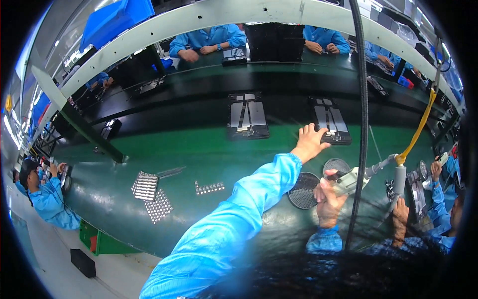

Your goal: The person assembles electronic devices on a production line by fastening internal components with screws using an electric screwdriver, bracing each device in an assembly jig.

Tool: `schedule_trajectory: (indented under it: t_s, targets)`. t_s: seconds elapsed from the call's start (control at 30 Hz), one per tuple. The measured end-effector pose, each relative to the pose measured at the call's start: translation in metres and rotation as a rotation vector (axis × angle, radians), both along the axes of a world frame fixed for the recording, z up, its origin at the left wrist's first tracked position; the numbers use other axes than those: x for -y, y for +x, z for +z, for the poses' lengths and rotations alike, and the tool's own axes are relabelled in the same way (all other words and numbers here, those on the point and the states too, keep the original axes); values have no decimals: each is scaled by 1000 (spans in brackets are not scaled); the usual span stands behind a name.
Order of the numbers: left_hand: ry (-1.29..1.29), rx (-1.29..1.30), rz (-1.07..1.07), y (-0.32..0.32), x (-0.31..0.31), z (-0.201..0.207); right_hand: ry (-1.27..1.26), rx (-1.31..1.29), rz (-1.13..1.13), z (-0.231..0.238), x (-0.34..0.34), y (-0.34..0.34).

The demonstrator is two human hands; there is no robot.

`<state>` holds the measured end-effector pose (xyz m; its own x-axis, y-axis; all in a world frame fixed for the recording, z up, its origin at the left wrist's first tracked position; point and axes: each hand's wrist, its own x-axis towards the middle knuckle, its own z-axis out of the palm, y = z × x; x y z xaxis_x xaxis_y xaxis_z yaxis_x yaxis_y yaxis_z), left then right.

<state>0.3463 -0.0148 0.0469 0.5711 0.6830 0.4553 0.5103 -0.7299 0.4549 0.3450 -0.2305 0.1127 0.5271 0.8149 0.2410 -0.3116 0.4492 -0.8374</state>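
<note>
Near the right-hand opened tablet (pixel 328 118), my left hand (pixel 309 143) reaches out with its fingers spread. Its fingertips are at the tablet's near left corner. Silver panels and dark strips show inside that dark-framed device. Closer to me, my right hand (pixel 328 202) is closed around a pale pistol-shaped tool (pixel 349 183), which has a grey fitting at its far end. Beside the right hand lies a round dark dish (pixel 302 192) of small parts, partly covered by the hand. Another round dish (pixel 336 166) sits just beyond the tool.
A second opened tablet (pixel 248 117) lies left of the first. Sheets of small silver pieces (pixel 147 186) and a short strip (pixel 210 188) rest on the green bench (pixel 199 154). A black cable (pixel 362 99) and yellow hose (pixel 423 122) hang at right. Co-workers sit around.
</note>
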Motion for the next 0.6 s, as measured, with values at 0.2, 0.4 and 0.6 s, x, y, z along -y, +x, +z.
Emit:
schedule_trajectory:
  t_s: [0.2, 0.4, 0.6]
  targets:
    - [28, 219, 69, -4, -1, -4, -5, -16, -2, 3, 2, -2]
    - [-1081, 1033, -77, 4, -36, 7, 31, 56, -118, -6, 0, 2]
    - [-1140, 1038, -136, -100, 10, 41, 67, 41, -257, 4, -5, -1]
